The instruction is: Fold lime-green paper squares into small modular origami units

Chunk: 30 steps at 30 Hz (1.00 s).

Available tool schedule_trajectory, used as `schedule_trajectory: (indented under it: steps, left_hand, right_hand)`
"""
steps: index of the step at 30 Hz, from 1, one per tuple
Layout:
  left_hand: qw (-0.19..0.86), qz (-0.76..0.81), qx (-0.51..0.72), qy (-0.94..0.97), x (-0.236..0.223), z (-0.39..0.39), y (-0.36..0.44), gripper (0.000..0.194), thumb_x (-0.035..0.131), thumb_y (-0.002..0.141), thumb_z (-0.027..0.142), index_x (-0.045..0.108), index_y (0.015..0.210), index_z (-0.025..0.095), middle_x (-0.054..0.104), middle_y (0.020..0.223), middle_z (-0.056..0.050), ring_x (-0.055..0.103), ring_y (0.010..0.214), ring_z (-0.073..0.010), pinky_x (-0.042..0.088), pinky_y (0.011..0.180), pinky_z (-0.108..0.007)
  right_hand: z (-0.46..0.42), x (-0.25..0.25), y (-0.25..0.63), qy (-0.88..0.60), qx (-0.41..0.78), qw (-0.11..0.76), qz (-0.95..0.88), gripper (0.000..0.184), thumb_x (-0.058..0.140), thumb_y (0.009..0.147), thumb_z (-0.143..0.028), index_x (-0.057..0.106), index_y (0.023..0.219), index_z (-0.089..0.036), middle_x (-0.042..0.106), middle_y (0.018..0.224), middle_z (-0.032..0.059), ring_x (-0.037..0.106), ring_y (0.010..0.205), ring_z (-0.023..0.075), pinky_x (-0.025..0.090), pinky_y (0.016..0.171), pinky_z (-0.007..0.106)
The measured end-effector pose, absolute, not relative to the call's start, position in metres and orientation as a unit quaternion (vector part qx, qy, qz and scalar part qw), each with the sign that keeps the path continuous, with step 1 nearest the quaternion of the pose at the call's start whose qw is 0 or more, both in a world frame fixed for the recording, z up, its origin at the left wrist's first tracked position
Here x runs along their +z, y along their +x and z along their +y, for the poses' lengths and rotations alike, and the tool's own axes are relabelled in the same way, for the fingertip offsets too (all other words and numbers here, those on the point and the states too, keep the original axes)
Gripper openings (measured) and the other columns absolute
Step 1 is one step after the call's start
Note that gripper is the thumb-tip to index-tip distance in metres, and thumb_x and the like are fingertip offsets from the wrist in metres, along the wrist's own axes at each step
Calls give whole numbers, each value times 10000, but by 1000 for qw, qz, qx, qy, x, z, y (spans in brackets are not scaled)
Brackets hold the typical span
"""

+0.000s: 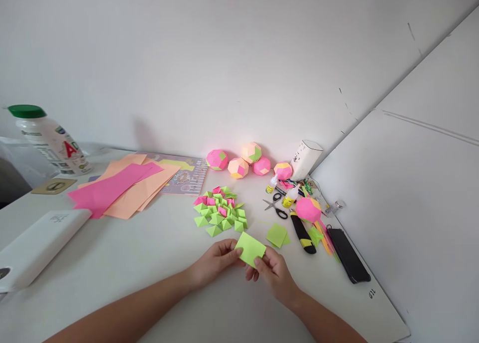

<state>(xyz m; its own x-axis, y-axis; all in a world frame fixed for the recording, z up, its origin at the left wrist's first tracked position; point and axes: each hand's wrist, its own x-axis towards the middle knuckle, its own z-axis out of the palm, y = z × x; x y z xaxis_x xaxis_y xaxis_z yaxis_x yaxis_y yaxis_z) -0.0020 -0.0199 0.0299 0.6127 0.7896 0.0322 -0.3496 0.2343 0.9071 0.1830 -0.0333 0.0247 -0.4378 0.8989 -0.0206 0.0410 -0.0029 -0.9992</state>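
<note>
A square of lime-green paper (251,248) is held up between both hands, just above the table. My left hand (220,257) pinches its left edge between thumb and fingers. On the opposite side, my right hand (272,273) grips the lower right corner, thumb on top and fingers behind. Right of the held sheet lies a small stack of green paper squares (277,235). Beyond the hands sits a heap of folded green and pink paper pieces (220,212).
Faceted paper balls (238,168) line the wall. Scissors (279,206), glue bottles (290,198), a utility knife (302,232) and a black case (348,253) lie right. Pink paper strips (112,185), a notebook (189,177), a white power bank (41,248) and a bottle (52,143) stand left.
</note>
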Motion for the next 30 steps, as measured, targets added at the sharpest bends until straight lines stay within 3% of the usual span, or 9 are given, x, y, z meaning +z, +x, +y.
schedule_trajectory:
  steps: [6,10,13,16,18,22,25,30]
  left_hand:
    - [755,296,405,422,13,-14,-6,281,624,760,413,547,735,144,656,726,-25,619,710,-174,467,743,-346]
    - [773,294,418,376,10,-13,-5,276,683,715,387,550,758,149,651,717,-19,615,709,-159,473,720,-320]
    - [782,274,408,384,12,-14,-7,288,625,763,413,588,848,141,654,773,-47,611,723,-163,474,716,-321]
    - [792,225,378,424,13,-15,-10,437,440,850,495,624,890,101,661,837,-115,615,761,-196,471,729,-347]
    - [791,205,364,447,12,-15,-11,474,412,857,508,636,878,91,667,838,-130,618,775,-210,469,742,-356]
    - [771,242,358,468,12,-14,-11,268,581,808,376,643,833,116,689,777,-76,622,730,-175,471,740,-319]
    - [771,263,366,451,12,-14,-10,225,598,799,345,631,765,126,693,724,-50,622,686,-155,475,712,-297]
    - [791,261,391,392,11,-13,-9,211,655,750,332,591,711,135,688,695,-28,630,652,-159,482,695,-316]
  right_hand:
    - [-31,23,188,-419,508,338,-673,200,479,878,-312,597,844,-154,637,645,28,605,586,143,468,550,247]
    - [-26,27,191,-387,258,432,-772,131,512,837,-184,613,757,-163,623,699,51,589,621,154,483,557,263]
    - [-22,32,196,-313,58,470,-823,223,487,804,-43,623,904,-188,604,762,63,583,680,161,493,581,278]
    - [-20,35,199,-273,-50,472,-837,326,526,761,23,604,973,-211,576,748,50,561,662,157,491,562,282]
    - [-19,35,199,-262,-80,469,-840,342,554,746,30,596,988,-208,568,755,50,551,657,155,491,551,282]
    - [-20,34,197,-249,-77,471,-843,311,568,756,10,594,983,-202,565,746,40,547,651,147,492,539,269]
    - [-20,32,196,-246,-38,466,-849,234,577,777,-39,605,960,-184,582,767,51,560,682,154,509,571,275]
    - [-20,28,197,-234,3,408,-883,176,562,786,-64,625,892,-189,595,965,93,563,797,169,503,598,264]
